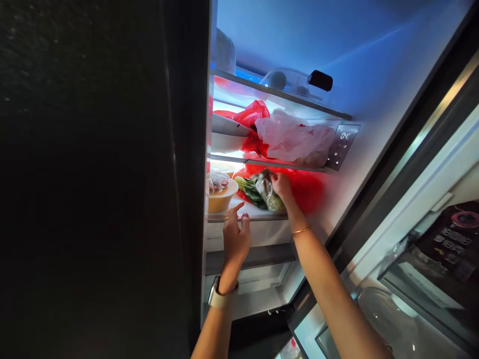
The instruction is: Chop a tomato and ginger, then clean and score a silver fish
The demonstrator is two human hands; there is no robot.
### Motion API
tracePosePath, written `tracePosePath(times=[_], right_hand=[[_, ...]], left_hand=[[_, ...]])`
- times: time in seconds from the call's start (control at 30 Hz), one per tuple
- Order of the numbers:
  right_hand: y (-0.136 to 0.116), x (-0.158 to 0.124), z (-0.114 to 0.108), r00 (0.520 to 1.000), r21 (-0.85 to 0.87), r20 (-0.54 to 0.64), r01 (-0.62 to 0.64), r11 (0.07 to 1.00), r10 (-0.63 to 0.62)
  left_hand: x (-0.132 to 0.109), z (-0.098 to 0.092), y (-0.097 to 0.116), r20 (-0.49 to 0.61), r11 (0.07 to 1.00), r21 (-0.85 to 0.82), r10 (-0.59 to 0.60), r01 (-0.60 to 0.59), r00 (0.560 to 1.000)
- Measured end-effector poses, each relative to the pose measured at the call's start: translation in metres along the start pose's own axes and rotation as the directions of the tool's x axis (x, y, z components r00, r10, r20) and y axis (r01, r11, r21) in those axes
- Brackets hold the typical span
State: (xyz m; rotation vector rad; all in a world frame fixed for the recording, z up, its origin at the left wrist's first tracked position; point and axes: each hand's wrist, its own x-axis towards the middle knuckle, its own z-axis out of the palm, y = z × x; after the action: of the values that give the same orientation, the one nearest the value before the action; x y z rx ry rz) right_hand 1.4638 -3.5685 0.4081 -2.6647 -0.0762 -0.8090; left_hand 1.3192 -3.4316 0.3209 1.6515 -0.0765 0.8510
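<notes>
I look into an open fridge. My right hand reaches onto the lower shelf and its fingers are closed on a clear bag of green vegetables lying against a red plastic bag. A thin gold bangle sits on that wrist. My left hand rests on the front edge of the same shelf, fingers curled over the lip, with a watch on its wrist. A yellow bowl covered with film stands just left of the vegetables.
On the shelf above lie a pale plastic bag and another red bag. A clear container sits on the top shelf. The control panel is on the right wall. The open door's bins stand at the right.
</notes>
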Motion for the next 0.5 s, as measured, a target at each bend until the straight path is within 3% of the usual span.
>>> tracePosePath(times=[0.1, 0.17, 0.27, 0.33, 0.43, 0.5], right_hand=[[0.023, 0.008, -0.009, 0.975, 0.097, -0.196, -0.083, 0.992, 0.101], [0.030, 0.006, -0.012, 0.959, 0.152, -0.245, -0.111, 0.982, 0.146], [0.034, 0.002, -0.013, 0.946, 0.206, -0.269, -0.126, 0.970, 0.180], [0.036, 0.000, -0.013, 0.941, 0.234, -0.284, -0.118, 0.965, 0.184], [0.042, 0.001, -0.016, 0.934, 0.277, -0.295, -0.118, 0.954, 0.201], [0.046, 0.004, -0.017, 0.931, 0.312, -0.289, -0.128, 0.941, 0.223]], left_hand=[[0.003, 0.000, -0.005, 0.141, 0.997, 0.032, -0.070, 0.067, 0.987], [0.011, 0.009, -0.009, 0.229, 0.993, 0.117, -0.055, 0.029, 0.972], [0.042, 0.037, -0.010, 0.314, 0.933, 0.332, 0.026, -0.135, 0.949], [0.073, 0.063, -0.010, 0.387, 0.833, 0.486, 0.069, -0.266, 0.920], [0.118, 0.094, -0.013, 0.552, 0.706, 0.559, 0.074, -0.434, 0.831], [0.138, 0.105, -0.019, 0.616, 0.676, 0.576, 0.010, -0.459, 0.788]])
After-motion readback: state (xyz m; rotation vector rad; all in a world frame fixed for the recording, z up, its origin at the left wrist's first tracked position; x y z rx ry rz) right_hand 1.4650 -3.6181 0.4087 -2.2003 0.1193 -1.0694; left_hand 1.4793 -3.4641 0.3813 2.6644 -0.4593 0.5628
